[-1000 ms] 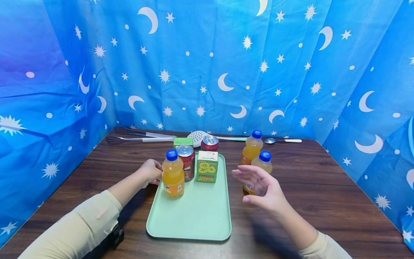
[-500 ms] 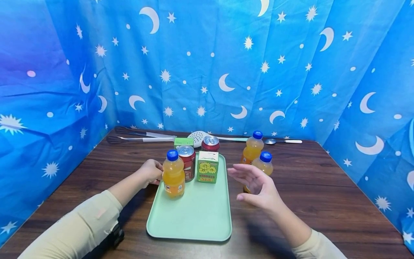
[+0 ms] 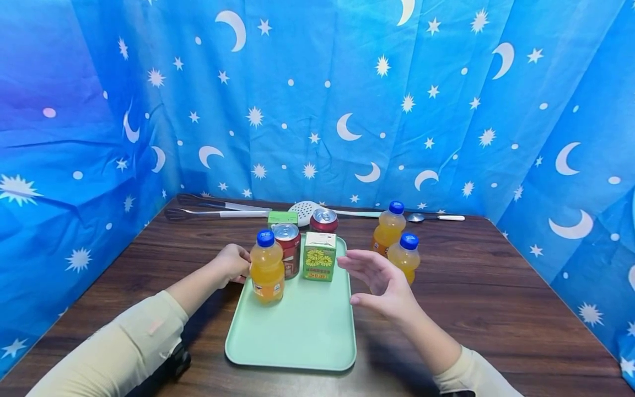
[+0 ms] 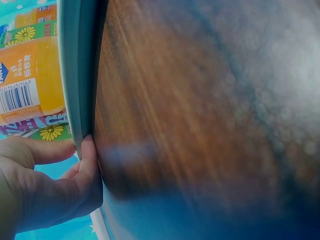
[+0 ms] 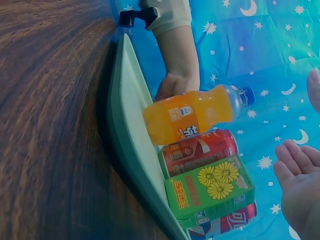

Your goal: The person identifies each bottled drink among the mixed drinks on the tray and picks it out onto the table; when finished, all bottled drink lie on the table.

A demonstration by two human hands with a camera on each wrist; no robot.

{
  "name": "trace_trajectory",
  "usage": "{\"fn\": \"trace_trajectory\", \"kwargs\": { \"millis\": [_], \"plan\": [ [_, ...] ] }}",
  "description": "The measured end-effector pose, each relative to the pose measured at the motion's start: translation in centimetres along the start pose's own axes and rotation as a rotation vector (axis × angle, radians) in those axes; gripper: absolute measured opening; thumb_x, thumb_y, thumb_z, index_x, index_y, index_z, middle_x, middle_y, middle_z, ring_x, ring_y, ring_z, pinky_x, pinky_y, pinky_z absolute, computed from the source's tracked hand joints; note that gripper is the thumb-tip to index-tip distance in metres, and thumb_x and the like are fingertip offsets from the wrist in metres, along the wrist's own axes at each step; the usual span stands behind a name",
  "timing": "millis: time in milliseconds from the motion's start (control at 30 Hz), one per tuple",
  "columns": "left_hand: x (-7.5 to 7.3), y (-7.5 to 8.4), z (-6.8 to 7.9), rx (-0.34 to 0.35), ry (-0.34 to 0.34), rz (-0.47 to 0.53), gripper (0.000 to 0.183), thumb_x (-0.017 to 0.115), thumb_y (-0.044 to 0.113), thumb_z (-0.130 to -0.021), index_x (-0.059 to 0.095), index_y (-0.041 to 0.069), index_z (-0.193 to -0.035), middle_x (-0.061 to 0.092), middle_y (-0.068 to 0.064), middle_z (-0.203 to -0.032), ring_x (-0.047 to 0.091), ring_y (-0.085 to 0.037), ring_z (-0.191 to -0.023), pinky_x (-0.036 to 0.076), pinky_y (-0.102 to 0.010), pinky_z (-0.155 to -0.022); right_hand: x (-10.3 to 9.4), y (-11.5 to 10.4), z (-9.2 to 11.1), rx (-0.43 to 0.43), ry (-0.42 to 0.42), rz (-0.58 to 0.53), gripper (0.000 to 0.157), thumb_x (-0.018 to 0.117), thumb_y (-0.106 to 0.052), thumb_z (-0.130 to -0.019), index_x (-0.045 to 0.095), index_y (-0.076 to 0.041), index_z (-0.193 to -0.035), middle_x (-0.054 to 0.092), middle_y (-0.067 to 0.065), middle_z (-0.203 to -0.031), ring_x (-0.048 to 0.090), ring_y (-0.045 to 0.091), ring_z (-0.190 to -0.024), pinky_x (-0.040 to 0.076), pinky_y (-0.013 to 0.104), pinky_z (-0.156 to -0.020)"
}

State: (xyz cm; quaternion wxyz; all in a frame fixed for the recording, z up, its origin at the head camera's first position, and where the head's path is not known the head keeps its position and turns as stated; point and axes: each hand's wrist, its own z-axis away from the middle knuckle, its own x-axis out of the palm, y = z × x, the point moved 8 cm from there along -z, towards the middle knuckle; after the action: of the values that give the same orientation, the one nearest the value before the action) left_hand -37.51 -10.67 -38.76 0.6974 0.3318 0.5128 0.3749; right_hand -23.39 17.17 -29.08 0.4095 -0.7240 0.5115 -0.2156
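A light green tray (image 3: 312, 336) lies on the wooden table. My left hand (image 3: 231, 266) pinches its left rim between thumb and fingers, seen clearly in the left wrist view, where the hand (image 4: 55, 182) is at the tray edge. Standing on the tray are an orange soda bottle (image 3: 268, 270) with a blue cap, a red soda can (image 3: 290, 251) behind it and a green drink carton (image 3: 319, 262) with yellow flowers. My right hand (image 3: 384, 286) hovers by the tray's right edge, fingers extended, thumb apart, holding nothing.
Two more orange soda bottles, one in back (image 3: 388, 226) and one nearer (image 3: 405, 256), stand right of the tray. Behind are another red can (image 3: 324, 219), a green box (image 3: 283, 218), a skimmer (image 3: 303, 212), a spoon (image 3: 415, 217) and other utensils. A blue curtain (image 3: 317, 99) borders the table.
My right hand has shifted left, away from the front of the two bottles and closer to the tray's right edge. My left hand stays at the tray's left rim.
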Motion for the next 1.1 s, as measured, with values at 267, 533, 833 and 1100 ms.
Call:
{"fn": "trace_trajectory", "kwargs": {
  "millis": [267,533,833,1100],
  "plan": [
    [-0.1,0.0,0.1,0.003,0.001,0.010,0.030,0.061,-0.013,-0.074,0.052,-0.010,-0.102,0.052,-0.019,-0.093,0.057,-0.020,-0.063,0.056,-0.034,-0.060,0.8,0.3,-0.8,0.003,-0.014,0.011,0.060,0.073,0.000,-0.079,0.041,0.011,-0.129,0.050,0.031,-0.125,0.047,0.034,-0.120,0.037,0.038,-0.100],
    [0.0,-0.2,0.0,-0.003,-0.001,0.015,0.031,0.060,-0.014,-0.074,0.052,-0.010,-0.103,0.052,-0.019,-0.092,0.056,-0.020,-0.064,0.056,-0.034,-0.060,1.5,0.3,-1.6,-0.020,-0.009,0.032,0.057,0.072,-0.003,-0.081,0.042,0.011,-0.128,0.051,0.028,-0.125,0.049,0.033,-0.119,0.039,0.038,-0.099],
    [0.0,-0.4,-0.3,-0.003,-0.002,0.021,0.031,0.060,-0.014,-0.073,0.052,-0.010,-0.102,0.052,-0.018,-0.091,0.056,-0.020,-0.063,0.056,-0.033,-0.060,2.3,0.7,-2.4,-0.034,-0.035,0.022,0.055,0.069,0.001,-0.081,0.042,0.010,-0.129,0.051,0.029,-0.125,0.048,0.034,-0.120,0.039,0.041,-0.099],
    [-0.1,-0.2,-0.1,-0.003,0.001,0.015,0.030,0.060,-0.014,-0.072,0.053,-0.009,-0.101,0.052,-0.018,-0.091,0.056,-0.020,-0.063,0.056,-0.033,-0.059,2.8,1.0,-3.0,-0.040,-0.041,0.007,0.059,0.072,-0.009,-0.082,0.041,0.011,-0.129,0.050,0.029,-0.126,0.047,0.034,-0.120,0.039,0.040,-0.100]
  ]
}}
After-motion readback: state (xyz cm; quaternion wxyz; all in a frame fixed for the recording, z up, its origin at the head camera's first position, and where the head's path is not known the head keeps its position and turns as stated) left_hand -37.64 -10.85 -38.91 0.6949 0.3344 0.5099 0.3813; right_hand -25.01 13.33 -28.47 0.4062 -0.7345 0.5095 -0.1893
